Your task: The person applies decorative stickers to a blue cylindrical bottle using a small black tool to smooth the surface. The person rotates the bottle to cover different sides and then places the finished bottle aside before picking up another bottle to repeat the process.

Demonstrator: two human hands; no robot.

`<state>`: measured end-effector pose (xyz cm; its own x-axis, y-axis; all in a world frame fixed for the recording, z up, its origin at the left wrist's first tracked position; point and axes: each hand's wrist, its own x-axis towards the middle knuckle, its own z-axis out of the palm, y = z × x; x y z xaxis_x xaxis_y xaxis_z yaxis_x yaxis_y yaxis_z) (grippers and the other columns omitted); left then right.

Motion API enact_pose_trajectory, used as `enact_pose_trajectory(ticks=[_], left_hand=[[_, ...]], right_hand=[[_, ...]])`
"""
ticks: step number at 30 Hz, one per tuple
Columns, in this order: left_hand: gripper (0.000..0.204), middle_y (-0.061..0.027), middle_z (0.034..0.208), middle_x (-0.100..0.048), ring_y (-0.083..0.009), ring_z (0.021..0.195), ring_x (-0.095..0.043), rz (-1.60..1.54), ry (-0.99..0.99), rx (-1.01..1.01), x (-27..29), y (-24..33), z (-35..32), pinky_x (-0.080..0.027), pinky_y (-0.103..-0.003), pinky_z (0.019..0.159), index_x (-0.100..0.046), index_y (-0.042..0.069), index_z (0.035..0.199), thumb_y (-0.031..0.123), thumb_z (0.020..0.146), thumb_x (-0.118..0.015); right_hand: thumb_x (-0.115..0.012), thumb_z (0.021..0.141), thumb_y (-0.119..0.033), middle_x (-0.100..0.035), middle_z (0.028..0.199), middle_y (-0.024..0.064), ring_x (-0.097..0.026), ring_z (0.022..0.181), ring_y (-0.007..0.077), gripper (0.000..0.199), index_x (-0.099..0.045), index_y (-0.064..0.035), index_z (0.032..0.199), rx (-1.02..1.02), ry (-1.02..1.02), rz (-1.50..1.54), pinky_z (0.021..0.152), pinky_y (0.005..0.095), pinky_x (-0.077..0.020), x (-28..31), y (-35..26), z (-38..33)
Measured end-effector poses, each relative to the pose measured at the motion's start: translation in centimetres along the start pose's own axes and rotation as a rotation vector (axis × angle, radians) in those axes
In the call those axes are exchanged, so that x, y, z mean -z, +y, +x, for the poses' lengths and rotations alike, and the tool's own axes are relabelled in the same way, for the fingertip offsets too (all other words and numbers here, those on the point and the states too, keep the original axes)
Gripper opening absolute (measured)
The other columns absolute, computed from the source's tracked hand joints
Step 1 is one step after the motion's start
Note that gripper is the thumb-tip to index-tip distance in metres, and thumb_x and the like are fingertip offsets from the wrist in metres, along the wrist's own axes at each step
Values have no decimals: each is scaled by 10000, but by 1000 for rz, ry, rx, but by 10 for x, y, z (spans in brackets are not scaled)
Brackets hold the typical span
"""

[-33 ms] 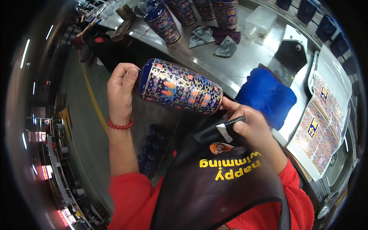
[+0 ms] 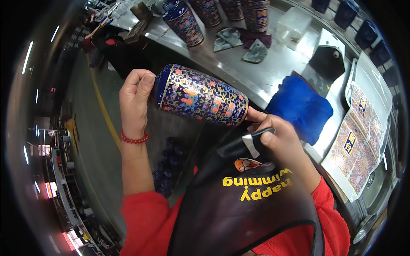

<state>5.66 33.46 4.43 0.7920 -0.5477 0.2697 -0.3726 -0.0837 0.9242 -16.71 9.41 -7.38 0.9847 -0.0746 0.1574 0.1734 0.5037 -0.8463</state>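
One long metal bench (image 2: 273, 68) is stretching across the upper right, carrying most of the goods in view. Next in size, a black apron (image 2: 243, 222) with yellow lettering and a cartoon motif is covering the person's front, and red sleeves (image 2: 147, 222) are showing at either side of it. Colorfully patterned sheets (image 2: 350, 158) are lying at the right, and a rumpled blue cloth (image 2: 299, 109) is resting between them and the hands. In mid-air in front of the bench, a patterned vase (image 2: 205, 96) is hanging slantwise between the two hands, its plain dark blue neck end pointing left and its base dipping to the lower right. Several similar vases (image 2: 188, 27) are standing at the bench's far edge, and a clear plastic tub (image 2: 294, 23) is sitting to their right. Of the two hands, the left hand (image 2: 136, 91) is keeping its grip closed around the neck end, thumb outward; the right hand (image 2: 279, 134) is pinching a folded edge of the apron in its grip while a finger is touching the vase's base. Flat grey-green pieces (image 2: 256, 52) are lying beside a dark purple cloth (image 2: 260, 39). Smallest of all, a red bead bracelet (image 2: 134, 139) is circling the left wrist.
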Motion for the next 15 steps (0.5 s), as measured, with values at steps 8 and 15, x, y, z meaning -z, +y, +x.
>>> enact_pose_trajectory(ticks=[8,15], left_hand=[[296,34,970,-617,-15,822,-538,-4,56,28,67,-51,-25,-445,-173,732,-642,32,1161,293,1023,-663],[326,26,976,-607,-19,861,-551,-197,223,89,122,-108,-56,-449,-185,766,-615,32,1166,334,1043,-621]], right_hand=[[-732,957,-245,-634,1339,188,-631,1132,233,217,-616,-62,946,-209,118,249,986,396,-497,-35,43,58],[-740,955,-257,-683,1192,150,-649,1027,199,238,-612,-56,967,-345,90,185,932,361,-518,-59,68,98]])
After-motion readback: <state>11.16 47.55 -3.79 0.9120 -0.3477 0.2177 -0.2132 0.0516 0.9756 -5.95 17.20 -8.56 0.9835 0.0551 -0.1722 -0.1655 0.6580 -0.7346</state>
